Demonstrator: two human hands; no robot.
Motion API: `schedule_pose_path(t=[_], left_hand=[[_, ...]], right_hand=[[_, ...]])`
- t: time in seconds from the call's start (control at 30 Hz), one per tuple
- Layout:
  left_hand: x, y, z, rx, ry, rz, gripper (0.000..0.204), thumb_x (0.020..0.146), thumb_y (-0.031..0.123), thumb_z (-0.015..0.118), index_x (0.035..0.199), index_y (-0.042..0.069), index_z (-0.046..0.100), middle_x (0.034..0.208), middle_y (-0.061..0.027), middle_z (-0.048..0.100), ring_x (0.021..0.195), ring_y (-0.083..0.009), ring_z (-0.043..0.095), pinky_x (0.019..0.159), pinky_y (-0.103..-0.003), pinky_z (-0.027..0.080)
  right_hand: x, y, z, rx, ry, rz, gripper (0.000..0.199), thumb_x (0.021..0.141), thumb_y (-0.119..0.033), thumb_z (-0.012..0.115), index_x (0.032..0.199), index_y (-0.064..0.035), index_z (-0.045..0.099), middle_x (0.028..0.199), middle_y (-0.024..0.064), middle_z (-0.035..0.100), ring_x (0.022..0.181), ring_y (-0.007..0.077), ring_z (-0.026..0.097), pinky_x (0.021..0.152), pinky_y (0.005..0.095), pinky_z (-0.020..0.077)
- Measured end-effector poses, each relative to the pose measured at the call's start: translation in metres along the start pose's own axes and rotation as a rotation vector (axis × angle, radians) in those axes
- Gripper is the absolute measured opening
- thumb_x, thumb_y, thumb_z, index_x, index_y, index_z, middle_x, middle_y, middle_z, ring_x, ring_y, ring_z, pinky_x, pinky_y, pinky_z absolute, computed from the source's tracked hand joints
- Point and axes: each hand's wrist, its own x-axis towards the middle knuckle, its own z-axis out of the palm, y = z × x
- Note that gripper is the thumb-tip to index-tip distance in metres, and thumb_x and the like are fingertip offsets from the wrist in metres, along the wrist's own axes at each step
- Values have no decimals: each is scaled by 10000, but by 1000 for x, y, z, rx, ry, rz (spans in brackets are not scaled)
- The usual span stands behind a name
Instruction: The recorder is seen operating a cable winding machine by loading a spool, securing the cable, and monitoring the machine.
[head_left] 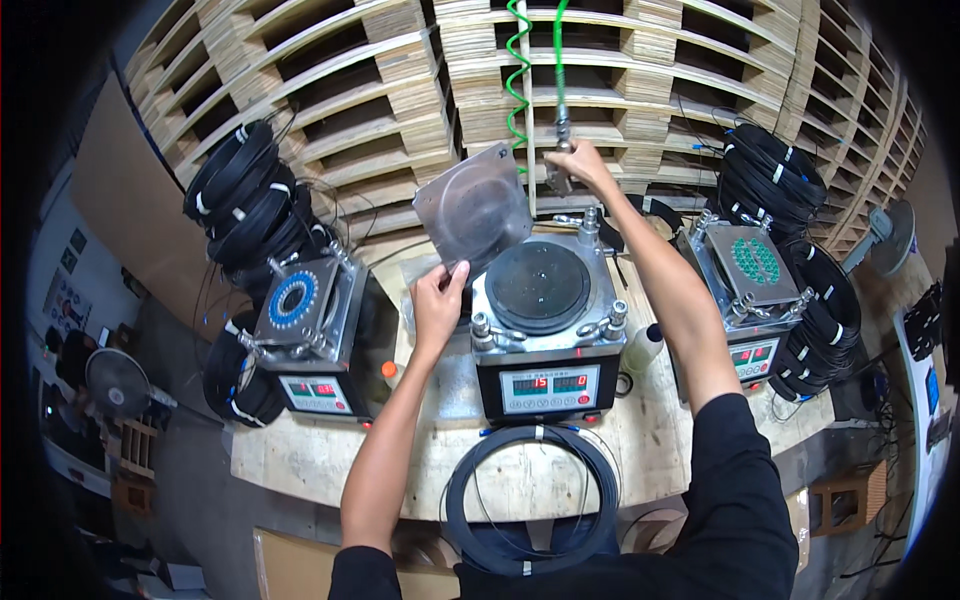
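Note:
My left hand (436,308) pinches the lower edge of a square, greyish plate (478,208) with a circular mark on its face. The plate is tilted up, left of and behind the round dark disc (540,284) on the middle bench machine (545,345). Metal posts and clamp levers stand at that machine's corners. Raised behind it, my right hand (578,166) is wrapped round a metal air blow gun (561,168), which hangs on a green hose (560,60). The disc's top is dark and shiny with a few pale specks.
Similar machines stand left (310,300) and right (745,270), with fixtures clamped on top. Black cable coils (240,200) are stacked beside them; another coil (455,500) lies at the table's front edge. An orange-capped bottle (390,372) and a clear bottle (642,350) flank the middle machine. Wooden pallets (400,90) rise behind.

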Motion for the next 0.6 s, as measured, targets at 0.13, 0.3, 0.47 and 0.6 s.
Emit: schedule_pose_path(t=[0.13, 0.3, 0.47, 0.6], left_hand=[[-1, -5, -1, -66, 1, 13, 343, 955, 247, 673, 888, -89, 655, 606, -95, 573, 627, -62, 444, 566, -316, 412], [0, -2, -2, -115, -35, 19, 328, 956, 243, 664, 993, -81, 695, 771, -163, 723, 699, -90, 604, 663, -313, 497], [3, -6, -2, -83, -54, -1, 321, 947, 244, 678, 1028, -65, 714, 825, -195, 739, 728, -152, 689, 694, -334, 521], [3, -13, -1, -91, -40, 38, 319, 942, 255, 686, 1028, -50, 717, 820, -206, 733, 699, -178, 694, 679, -342, 517]], right_hand=[[-75, -68, -23, 383, -123, -57, 235, 933, -245, 605, 1043, -40, 579, 848, 73, 695, 729, 121, 638, 646, 275, 506], [-189, -141, -40, 503, -186, -133, 317, 931, -93, 498, 1244, -60, 535, 964, 101, 691, 888, 131, 661, 782, 275, 520], [-283, -174, 6, 538, 30, -110, 299, 918, -44, 544, 1213, -42, 597, 892, 39, 641, 826, 112, 622, 774, 267, 491], [-304, -169, 35, 574, 178, -133, 215, 939, -59, 570, 1152, -54, 599, 837, 8, 587, 769, 82, 549, 701, 246, 451]])
